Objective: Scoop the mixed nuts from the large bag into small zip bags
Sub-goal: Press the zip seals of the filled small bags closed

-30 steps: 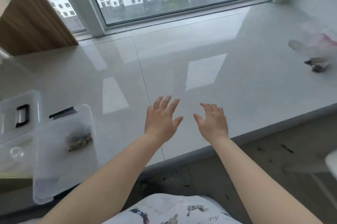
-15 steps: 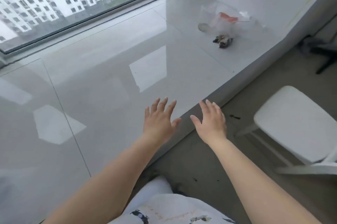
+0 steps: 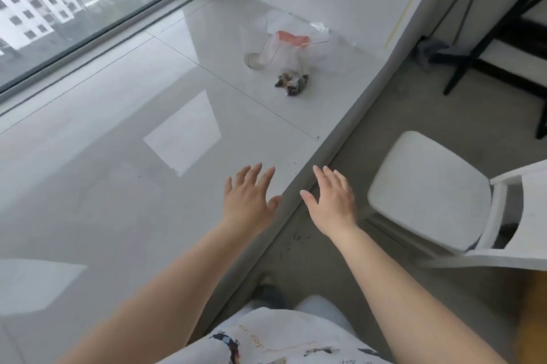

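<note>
1. Head view: the left hand [image 3: 248, 200] is held out palm down over the glossy white sill [image 3: 118, 186], fingers straight and spread, holding nothing.
2. The right hand [image 3: 333, 200] reaches forward beside it, past the sill's front edge and above the grey floor [image 3: 340, 260]; its fingers are straight and slightly spread, and it holds nothing either.
3. The clear plastic bag [image 3: 284, 52], with a pinkish-orange strip near its top, lies far ahead on the sill near the corner wall, well apart from both hands. A small dark clump of mixed nuts [image 3: 291, 82] sits at its near end.
4. A clear plastic cup [image 3: 254, 43] stands just beside the bag, on its left.
5. A white chair [image 3: 429, 194] stands on the floor to the right of the right hand.
6. The window [image 3: 74, 8] along the sill's far edge shows apartment blocks outside.
7. The person's printed garment [image 3: 266, 340] carries small dark figures and lettering, too blurred to read. No brand or label can be read on the bag or cup.
</note>
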